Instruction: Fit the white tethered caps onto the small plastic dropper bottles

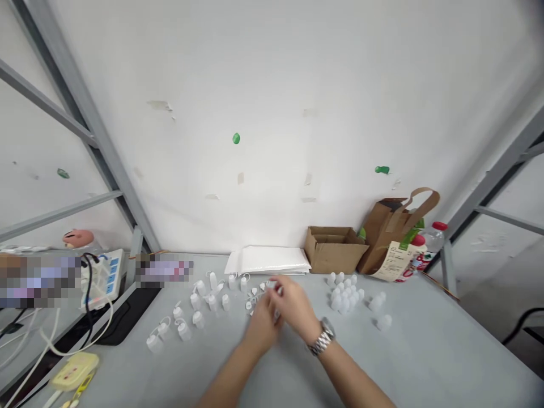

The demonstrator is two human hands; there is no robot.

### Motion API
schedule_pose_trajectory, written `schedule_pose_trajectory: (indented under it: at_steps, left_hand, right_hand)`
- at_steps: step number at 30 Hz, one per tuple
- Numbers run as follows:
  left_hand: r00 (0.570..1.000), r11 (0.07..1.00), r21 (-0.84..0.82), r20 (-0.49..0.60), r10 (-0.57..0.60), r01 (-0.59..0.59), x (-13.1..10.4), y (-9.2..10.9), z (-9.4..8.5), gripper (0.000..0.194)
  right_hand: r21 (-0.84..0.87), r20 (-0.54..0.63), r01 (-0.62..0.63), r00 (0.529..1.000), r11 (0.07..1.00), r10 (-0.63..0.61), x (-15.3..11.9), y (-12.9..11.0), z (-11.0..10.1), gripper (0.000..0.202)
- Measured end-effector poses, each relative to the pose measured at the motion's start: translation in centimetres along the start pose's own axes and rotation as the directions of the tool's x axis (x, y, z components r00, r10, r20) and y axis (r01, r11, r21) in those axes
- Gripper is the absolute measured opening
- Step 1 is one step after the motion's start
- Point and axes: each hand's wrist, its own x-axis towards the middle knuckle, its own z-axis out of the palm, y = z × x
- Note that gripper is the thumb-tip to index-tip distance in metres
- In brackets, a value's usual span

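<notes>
My left hand [262,324] and my right hand [296,306] meet above the middle of the grey table, fingers closed and touching. A small whitish piece [277,313] shows between them, mostly hidden by the fingers; it looks like part of a small plastic bottle. On my right wrist is a metal watch [322,336]. Just beyond my left hand lie several small white caps with loop straps [249,305]. To the left stand several small white bottles with looped caps [212,302]. Right of my hands is a cluster of small white rounded bottles without straps [345,296].
Along the wall lie a stack of white envelopes [274,260], an open cardboard box [338,256], a brown paper bag [382,232] and a red-capped bottle [434,238]. At left are a black mat [130,314], a power strip [111,275], cables and a yellow case [75,370].
</notes>
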Motion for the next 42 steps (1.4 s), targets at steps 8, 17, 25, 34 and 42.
schedule_pose_trajectory:
  at_steps: [8,17,25,34,42]
  left_hand:
    - [0.998,0.995,0.083,-0.021,-0.053,0.055,0.5,-0.7,-0.2,0.033]
    - [0.999,0.99,0.136,0.031,0.026,-0.03,0.3,-1.3,0.3,0.035]
    - [0.985,0.976,0.181,0.144,0.099,-0.124,0.1,-0.5,0.1,0.013]
    - [0.977,0.964,0.226,0.194,0.093,-0.137,-0.1,0.3,1.2,0.015]
    - [0.984,0.974,0.221,0.176,0.003,-0.042,0.0,-0.4,1.5,0.014]
  right_hand:
    - [-0.14,-0.35,-0.505,0.83,0.852,0.435,-5.5,10.4,-5.8,0.03]
    - [-0.16,-0.308,-0.57,0.804,0.806,0.508,-6.9,12.0,-4.5,0.036]
    - [-0.193,-0.296,-0.582,0.802,0.79,0.519,-6.6,12.3,-4.0,0.031]
    - [-0.078,-0.203,-0.473,0.869,0.878,0.45,-8.1,12.1,-2.9,0.026]
    - [0.182,-0.231,-0.153,0.954,0.971,0.193,-6.0,9.8,-2.4,0.016]
